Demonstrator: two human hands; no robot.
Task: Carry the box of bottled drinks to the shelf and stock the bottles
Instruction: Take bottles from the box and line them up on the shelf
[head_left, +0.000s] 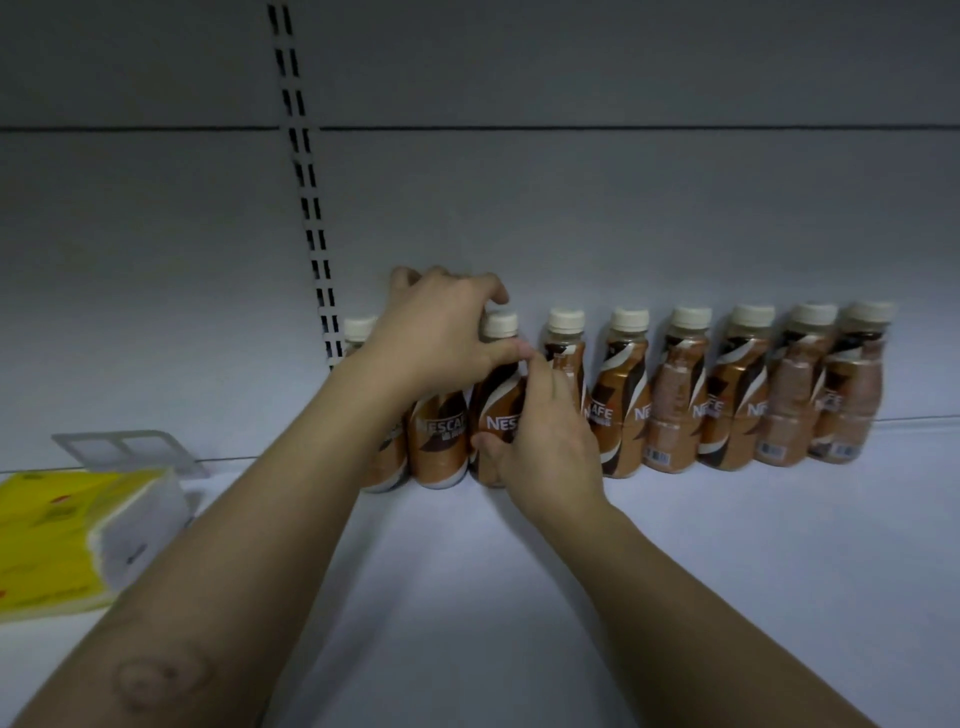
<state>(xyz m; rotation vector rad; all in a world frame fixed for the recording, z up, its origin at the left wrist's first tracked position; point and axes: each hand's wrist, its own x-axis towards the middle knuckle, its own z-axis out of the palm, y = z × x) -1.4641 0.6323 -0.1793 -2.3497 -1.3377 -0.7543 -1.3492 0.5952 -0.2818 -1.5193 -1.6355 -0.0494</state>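
Note:
Several brown coffee bottles with cream caps stand upright in a row (675, 395) along the back of a white shelf (727, 545). My left hand (441, 332) reaches over the left end of the row, fingers curled around the neck and cap of one bottle (498, 400). My right hand (545, 436) grips the same bottle's body from the right, thumb on its front label. Another bottle (439, 441) stands just left of it, and one more is mostly hidden behind my left wrist. No box is in view.
A yellow and white pack of tissues (67, 540) lies at the shelf's left edge, with a clear plastic label holder (130, 447) behind it. A slotted upright rail (306, 192) runs up the back panel. Bare shelf surface lies in front of the bottles.

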